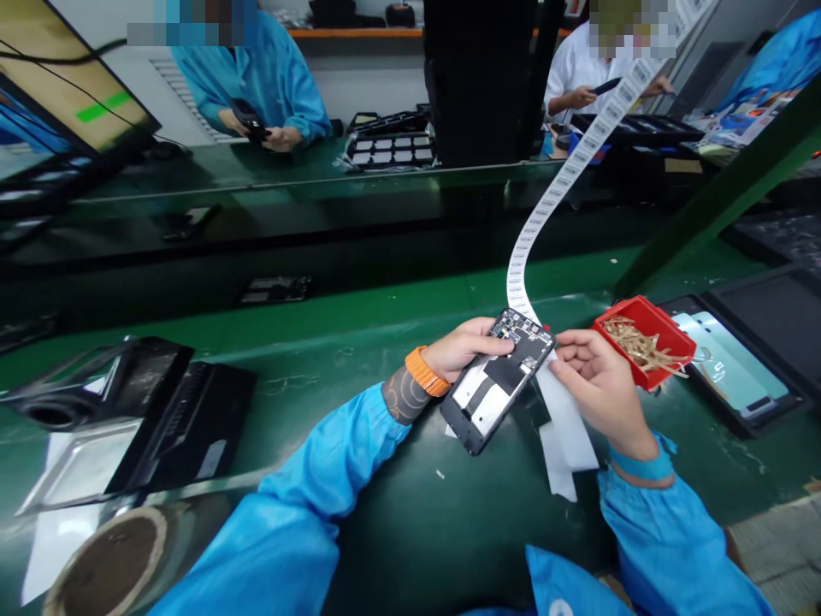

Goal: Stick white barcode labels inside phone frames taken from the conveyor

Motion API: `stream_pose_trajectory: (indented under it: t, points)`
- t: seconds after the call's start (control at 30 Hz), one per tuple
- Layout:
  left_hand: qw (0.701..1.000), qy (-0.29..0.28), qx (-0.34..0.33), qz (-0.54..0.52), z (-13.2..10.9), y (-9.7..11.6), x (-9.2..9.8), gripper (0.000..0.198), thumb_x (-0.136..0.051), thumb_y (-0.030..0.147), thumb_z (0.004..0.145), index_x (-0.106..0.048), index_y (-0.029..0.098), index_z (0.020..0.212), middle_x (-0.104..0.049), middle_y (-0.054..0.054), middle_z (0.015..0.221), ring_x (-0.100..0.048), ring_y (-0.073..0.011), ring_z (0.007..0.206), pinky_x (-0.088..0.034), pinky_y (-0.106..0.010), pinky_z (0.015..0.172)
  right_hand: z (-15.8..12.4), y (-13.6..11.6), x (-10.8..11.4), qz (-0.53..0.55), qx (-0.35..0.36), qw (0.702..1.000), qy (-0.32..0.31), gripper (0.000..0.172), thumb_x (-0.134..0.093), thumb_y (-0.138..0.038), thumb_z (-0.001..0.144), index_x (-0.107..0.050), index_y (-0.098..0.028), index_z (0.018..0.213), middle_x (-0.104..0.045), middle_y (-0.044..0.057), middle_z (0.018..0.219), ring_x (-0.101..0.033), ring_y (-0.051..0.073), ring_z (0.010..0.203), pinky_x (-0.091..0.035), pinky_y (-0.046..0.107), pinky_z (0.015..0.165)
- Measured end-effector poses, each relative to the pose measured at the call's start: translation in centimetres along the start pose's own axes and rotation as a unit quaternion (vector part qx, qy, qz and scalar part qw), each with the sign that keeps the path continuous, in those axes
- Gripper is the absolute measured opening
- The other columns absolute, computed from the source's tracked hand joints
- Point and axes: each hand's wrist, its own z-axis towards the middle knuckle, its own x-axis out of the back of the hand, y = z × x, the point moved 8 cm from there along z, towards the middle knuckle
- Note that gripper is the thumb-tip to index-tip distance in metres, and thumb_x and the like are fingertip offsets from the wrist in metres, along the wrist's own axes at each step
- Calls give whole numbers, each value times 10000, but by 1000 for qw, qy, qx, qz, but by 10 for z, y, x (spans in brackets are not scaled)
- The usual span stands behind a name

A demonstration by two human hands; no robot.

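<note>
My left hand grips an opened phone body, its back off and the circuit board and metal plates showing, tilted above the green bench. My right hand is at the phone's upper right corner, fingertips pinched against the white label strip that hangs down from the upper right and ends in blank backing paper under the hand. Whether a label sits between those fingers I cannot tell.
A red bin of small tan parts stands right of my right hand. A tray with a phone screen lies further right. A black device sits at left. Two people work beyond the dark conveyor.
</note>
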Motion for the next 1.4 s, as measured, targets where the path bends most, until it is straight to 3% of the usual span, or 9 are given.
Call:
stream_pose_trajectory:
  t: [0.17, 0.33, 0.67, 0.97, 1.1, 1.2, 1.3, 1.33, 1.4]
  points:
    - [999, 0, 12, -44, -3, -4, -2, 322, -801, 136, 669, -713, 48, 967, -745, -114, 852, -690, -166, 650, -573, -268, 694, -5, -7, 5, -91, 97, 990, 46, 187, -665, -313, 922, -639, -219, 1082, -672, 46, 893, -655, 200, 797, -557, 342, 712]
    - [998, -18, 36, -42, -6, -11, -7, 374, -852, 177, 620, -722, 46, 945, -746, -131, 860, -701, -183, 674, -573, -258, 667, -11, -26, 9, -187, 189, 960, 88, 128, -603, -250, 964, -670, -243, 1072, -615, 33, 852, -605, 197, 748, -520, 346, 675]
    - [999, -25, 19, -37, -5, -12, -13, 490, -842, 192, 644, -695, 56, 1091, -742, -131, 945, -703, -173, 714, -567, -254, 712, -7, -36, 6, -223, 226, 945, 71, 122, -581, -204, 964, -664, -233, 1049, -633, 75, 978, -625, 227, 862, -533, 382, 718]
    - [996, 7, 26, -83, -2, -19, -10, 272, -682, 103, 755, -668, 72, 1024, -708, -66, 777, -663, -145, 590, -555, -259, 635, -16, -46, 8, -284, 301, 899, 143, 130, -626, -141, 902, -672, -262, 899, -635, 70, 967, -636, 265, 913, -535, 454, 803]
    - [992, 58, 30, -105, 3, -27, -7, 186, -639, 254, 867, -675, 98, 963, -708, -69, 784, -663, -159, 601, -548, -284, 639, -17, -36, 23, -162, 251, 932, 204, 46, -624, -192, 912, -613, -235, 906, -645, 69, 924, -637, 258, 875, -527, 443, 784]
    - [978, 187, -19, -87, 6, -29, 13, 434, -547, 530, 953, -679, 118, 909, -701, -61, 757, -645, -152, 613, -520, -264, 632, -12, -13, 37, 23, 124, 964, 234, 67, -642, -266, 920, -591, -228, 899, -609, 23, 770, -588, 192, 660, -493, 348, 622]
    - [948, 304, -87, -32, -1, -22, 36, 470, -516, 573, 963, -659, 133, 882, -667, -34, 701, -571, -112, 542, -449, -216, 543, -2, 5, 17, 189, -14, 976, 107, 133, -720, -286, 847, -601, -226, 855, -552, -10, 681, -510, 145, 564, -415, 263, 505]
    - [946, 310, -91, -36, -3, -21, 39, 484, -488, 578, 973, -641, 136, 849, -648, -32, 677, -513, -93, 485, -401, -207, 485, -1, 6, 4, 225, -51, 972, 48, 147, -737, -291, 825, -608, -223, 837, -542, -13, 665, -493, 135, 546, -395, 246, 481]
    - [961, 250, -83, -90, -1, -21, 36, 517, -394, 579, 1001, -598, 145, 807, -592, -22, 639, -351, -60, 388, -263, -203, 389, -7, 4, -22, 266, -109, 957, -46, 169, -749, -318, 814, -618, -212, 799, -526, -15, 631, -456, 117, 503, -363, 223, 440]
